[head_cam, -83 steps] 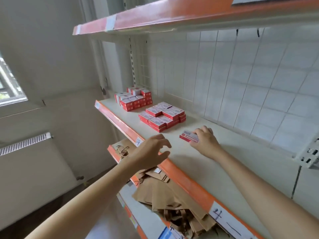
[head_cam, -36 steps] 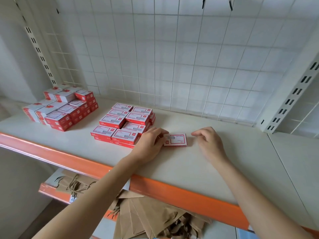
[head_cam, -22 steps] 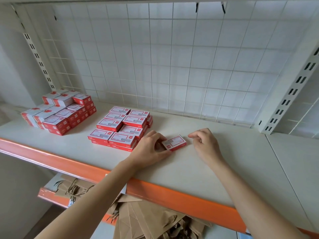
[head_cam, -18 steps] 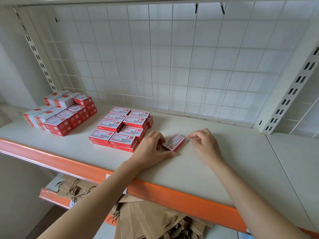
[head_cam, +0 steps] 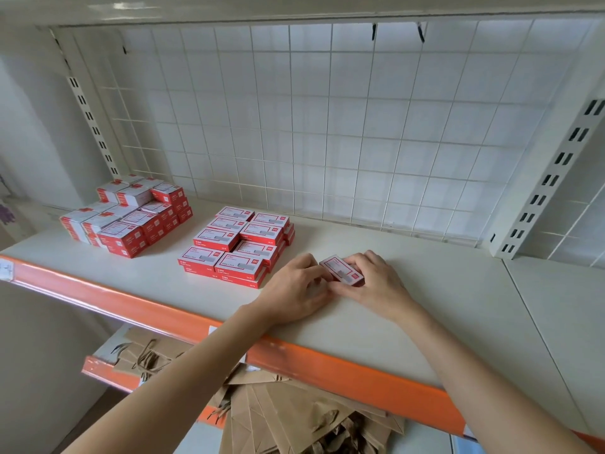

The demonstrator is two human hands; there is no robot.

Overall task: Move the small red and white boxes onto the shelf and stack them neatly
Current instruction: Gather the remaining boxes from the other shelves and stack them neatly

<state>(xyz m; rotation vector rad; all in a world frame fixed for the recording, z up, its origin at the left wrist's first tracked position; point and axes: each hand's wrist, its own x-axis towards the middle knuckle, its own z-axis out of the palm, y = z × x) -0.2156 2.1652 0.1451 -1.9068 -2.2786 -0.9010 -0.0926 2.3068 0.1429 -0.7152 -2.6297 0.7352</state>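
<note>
Single box [head_cam: 341, 272] pinched between left hand [head_cam: 296, 290] and right hand [head_cam: 376, 285], tilted, near shelf [head_cam: 425, 322] front edge, just right of flat stack [head_cam: 239, 245]. Risk: careless push toward stack knocks rows askew; loose pinch drops box crooked.

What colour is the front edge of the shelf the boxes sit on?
Orange, with a cream top; the front edge of the shelf shows best in the head view.

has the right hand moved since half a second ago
Yes. The right hand has closed leftward onto the loose box, toward the middle stack and the left hand.
</note>
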